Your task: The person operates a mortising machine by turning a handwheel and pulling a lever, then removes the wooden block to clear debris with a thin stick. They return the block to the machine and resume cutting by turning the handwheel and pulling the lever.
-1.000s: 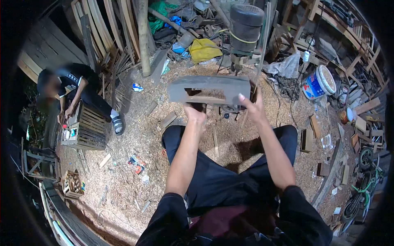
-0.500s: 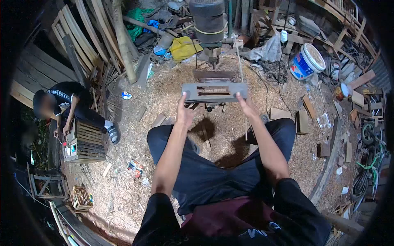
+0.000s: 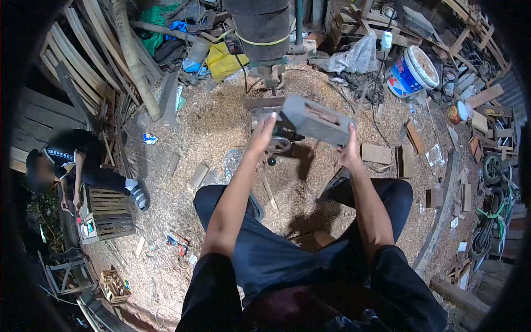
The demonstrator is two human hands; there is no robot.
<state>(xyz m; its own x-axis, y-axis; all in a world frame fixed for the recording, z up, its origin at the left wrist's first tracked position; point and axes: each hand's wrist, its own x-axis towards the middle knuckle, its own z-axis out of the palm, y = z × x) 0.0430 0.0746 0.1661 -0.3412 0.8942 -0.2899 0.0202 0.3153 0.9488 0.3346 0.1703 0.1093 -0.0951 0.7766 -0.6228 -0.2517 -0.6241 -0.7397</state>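
Observation:
A wooden block (image 3: 311,126) with a long rectangular slot cut through it is held up in front of me, tilted down to the right. My left hand (image 3: 263,134) is closed at its left end, the fingers partly hidden. At its right end my right hand (image 3: 350,150) grips it, thumb on the near edge. Just beyond and below the block stands a machine with a dark drum-like motor (image 3: 260,41), a flat metal bar (image 3: 264,102) and a round handwheel (image 3: 280,145).
Wood shavings (image 3: 215,124) cover the ground. Several wood blocks (image 3: 405,161) lie at right, near a white-and-blue bucket (image 3: 412,72). A seated person (image 3: 88,160) works at left beside a slatted wooden crate (image 3: 110,213). A bicycle (image 3: 489,216) stands far right.
The block has moved right and tilted, its right end lower, with both hands still on it. My view has shifted, and another piece of wood now shows between my legs.

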